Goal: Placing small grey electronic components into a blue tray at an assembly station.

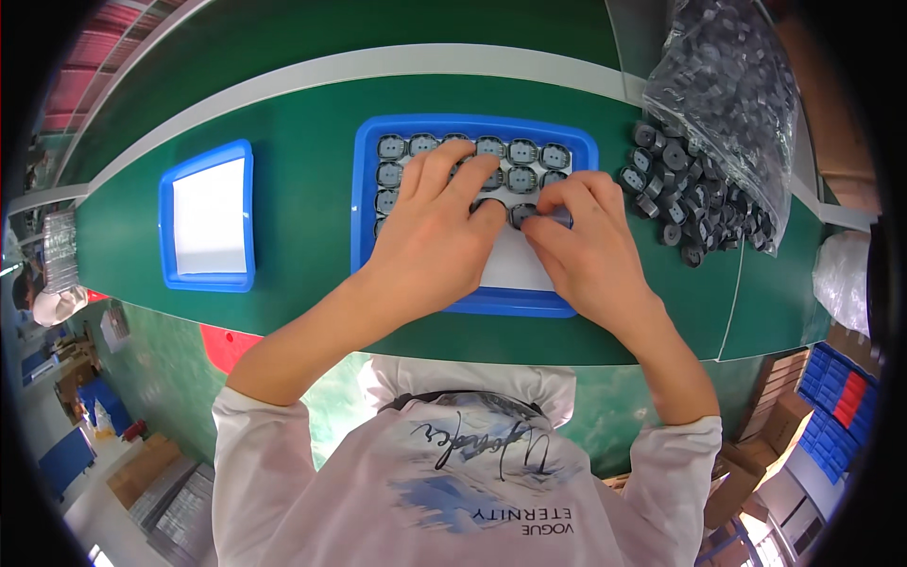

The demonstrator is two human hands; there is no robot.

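A blue rectangular tray [362,170] with a white liner stands in front of me, holding rows of small dark grey rounded parts [522,151] with paler faces. My left hand [430,231] lies over the middle of these rows. Its fingers are apart, their tips touching parts, and its palm hides part of the tray. At the right side of the tray my right hand [590,236] has thumb and forefinger closed at one dark grey rounded part [521,215] in the lowest visible row. The fingers partly cover that part. White liner shows between the two hands.
A loose heap of dark grey parts [694,203] spills from a clear plastic bag [727,85] at the right. Another blue tray [250,217], with a white sheet inside, lies at the left. A pale raised strip [312,80] runs along the back of the green table [302,132].
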